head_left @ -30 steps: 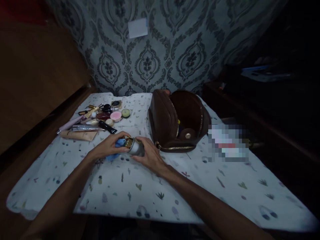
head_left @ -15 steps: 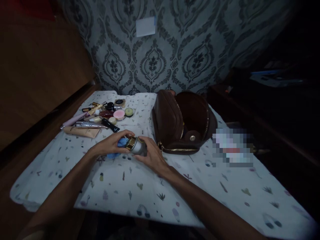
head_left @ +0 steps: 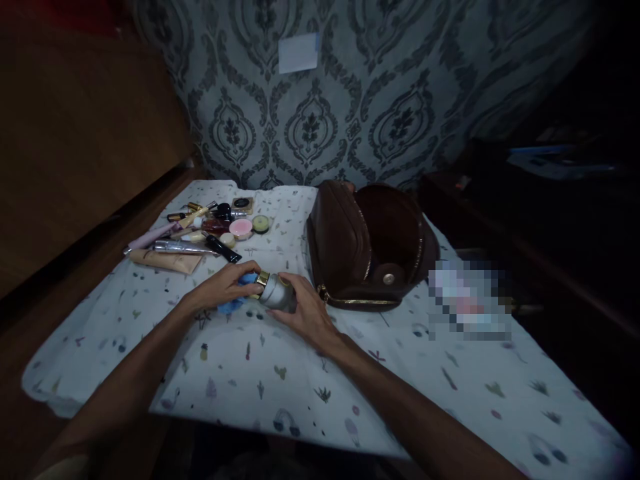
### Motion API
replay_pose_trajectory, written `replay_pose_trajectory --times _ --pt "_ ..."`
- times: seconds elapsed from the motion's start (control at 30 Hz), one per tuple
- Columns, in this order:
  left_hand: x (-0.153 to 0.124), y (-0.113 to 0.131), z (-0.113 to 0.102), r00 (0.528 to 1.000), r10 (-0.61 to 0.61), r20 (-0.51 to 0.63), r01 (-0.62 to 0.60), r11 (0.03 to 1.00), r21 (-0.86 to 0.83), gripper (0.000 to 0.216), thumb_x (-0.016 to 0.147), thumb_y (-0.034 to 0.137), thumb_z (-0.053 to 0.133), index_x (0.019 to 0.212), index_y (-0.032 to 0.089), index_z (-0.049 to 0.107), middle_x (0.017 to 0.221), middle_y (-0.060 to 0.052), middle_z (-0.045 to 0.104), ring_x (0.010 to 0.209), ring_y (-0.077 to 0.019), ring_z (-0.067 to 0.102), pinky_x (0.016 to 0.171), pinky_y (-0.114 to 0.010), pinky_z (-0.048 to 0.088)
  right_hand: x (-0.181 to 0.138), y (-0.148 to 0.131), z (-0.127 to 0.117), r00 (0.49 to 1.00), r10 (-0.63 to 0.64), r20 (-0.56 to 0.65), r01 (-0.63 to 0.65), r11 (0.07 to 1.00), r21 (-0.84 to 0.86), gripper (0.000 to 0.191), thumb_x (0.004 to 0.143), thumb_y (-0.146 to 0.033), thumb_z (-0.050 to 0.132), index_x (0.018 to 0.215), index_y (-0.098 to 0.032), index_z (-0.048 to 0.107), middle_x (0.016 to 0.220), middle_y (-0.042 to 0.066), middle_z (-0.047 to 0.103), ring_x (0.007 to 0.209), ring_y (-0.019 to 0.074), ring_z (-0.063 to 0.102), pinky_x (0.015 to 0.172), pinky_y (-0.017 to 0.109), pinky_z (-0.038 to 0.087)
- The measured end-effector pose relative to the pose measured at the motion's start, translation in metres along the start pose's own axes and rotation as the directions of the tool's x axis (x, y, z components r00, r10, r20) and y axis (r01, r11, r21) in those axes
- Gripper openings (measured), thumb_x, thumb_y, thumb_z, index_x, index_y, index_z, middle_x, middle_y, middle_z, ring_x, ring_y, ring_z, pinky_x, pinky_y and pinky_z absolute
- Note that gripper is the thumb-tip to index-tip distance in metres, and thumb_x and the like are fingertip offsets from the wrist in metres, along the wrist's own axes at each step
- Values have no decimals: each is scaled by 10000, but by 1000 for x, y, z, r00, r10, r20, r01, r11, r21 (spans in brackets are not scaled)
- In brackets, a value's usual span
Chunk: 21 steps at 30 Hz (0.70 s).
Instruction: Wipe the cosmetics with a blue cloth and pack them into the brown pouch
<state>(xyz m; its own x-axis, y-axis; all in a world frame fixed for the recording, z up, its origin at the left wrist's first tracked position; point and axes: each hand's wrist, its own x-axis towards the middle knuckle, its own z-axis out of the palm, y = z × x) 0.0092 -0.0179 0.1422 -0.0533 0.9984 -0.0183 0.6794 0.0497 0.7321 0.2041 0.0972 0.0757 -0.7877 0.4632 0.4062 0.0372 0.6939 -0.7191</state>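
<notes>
My right hand [head_left: 303, 309] is wrapped round a small silver jar [head_left: 275, 293] with a gold band, held tilted just above the patterned cloth. My left hand [head_left: 223, 287] is closed on a blue cloth [head_left: 233, 303] pressed against the jar's gold end. Both hands meet at the middle of the cloth-covered table [head_left: 310, 380], just left of an open brown leather bag [head_left: 367, 243].
A pile of cosmetics [head_left: 200, 230] lies at the back left: tubes, compacts, a pink pot, a beige tube. A blurred-out item [head_left: 467, 300] lies right of the bag. Patterned wallpaper rises behind, a wooden panel stands to the left, and dark furniture to the right.
The view has shifted slightly right and up. My hands stay on the jar and blue cloth, with my left hand moved a little along the jar's gold end.
</notes>
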Motion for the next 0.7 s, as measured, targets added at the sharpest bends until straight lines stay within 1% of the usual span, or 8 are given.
replay_pose_trajectory --times 0.1,0.23,0.33,0.4,0.47,0.53,0.63,0.7 --pt "0 0 1 1000 23 -1 -23 1000 -12 402 862 539 601 1034 175 593 839 16 584 797 -171 543 704 -250 411 0 0 0 1000 -7 1 7 1000 10 653 713 -286 795 1301 -208 520 1234 107 621 1149 283 583 979 445 488" --pt "1 1 0 997 79 -7 -79 996 -29 498 799 508 702 1164 193 575 1063 -22 629 985 -219 583 855 -288 442 0 2 0 1000 -23 11 23 999 38 655 736 -276 784 1327 -221 508 1241 105 611 1162 276 575 997 443 474" --pt "1 0 -2 993 119 -5 -119 992 -44 587 772 486 738 1252 206 548 1203 -58 606 1121 -252 565 957 -324 431 1 4 0 1000 -8 19 8 999 49 677 745 -297 777 1356 -231 494 1256 108 597 1178 280 569 999 449 471" --pt "1 -2 -2 994 111 1 -111 992 -57 673 759 490 748 1324 218 506 1245 -74 585 1150 -261 554 971 -337 432 1 5 1 1000 4 23 -5 999 45 690 745 -308 777 1368 -235 490 1262 111 590 1180 284 569 995 453 473" --pt "0 -3 -2 997 71 -1 -71 997 -41 773 748 515 746 1398 232 438 1241 -80 574 1114 -259 561 931 -339 448 1 5 1 1000 4 19 -5 999 42 687 747 -305 773 1369 -237 489 1261 110 588 1179 282 570 992 453 474" --pt "-1 -3 -2 1000 25 -10 -25 1000 3 784 764 557 711 1412 232 412 1179 -70 583 1014 -241 578 856 -325 458 1 5 1 1000 -3 21 2 999 46 681 747 -291 771 1365 -230 491 1264 111 585 1181 279 568 996 448 473" --pt "-2 -1 -1 999 -33 0 33 997 66 560 854 589 578 1261 209 522 992 -24 609 828 -193 568 741 -291 439 1 4 1 1000 -3 18 2 999 48 677 738 -279 777 1353 -223 501 1254 109 584 1166 279 576 991 442 477" --pt "-1 1 -2 999 -36 3 36 998 57 467 869 581 561 1138 199 580 926 -6 616 802 -185 562 735 -283 438 1 3 1 1000 -2 18 1 999 51 668 741 -281 773 1350 -234 504 1241 101 585 1154 278 581 984 440 482"
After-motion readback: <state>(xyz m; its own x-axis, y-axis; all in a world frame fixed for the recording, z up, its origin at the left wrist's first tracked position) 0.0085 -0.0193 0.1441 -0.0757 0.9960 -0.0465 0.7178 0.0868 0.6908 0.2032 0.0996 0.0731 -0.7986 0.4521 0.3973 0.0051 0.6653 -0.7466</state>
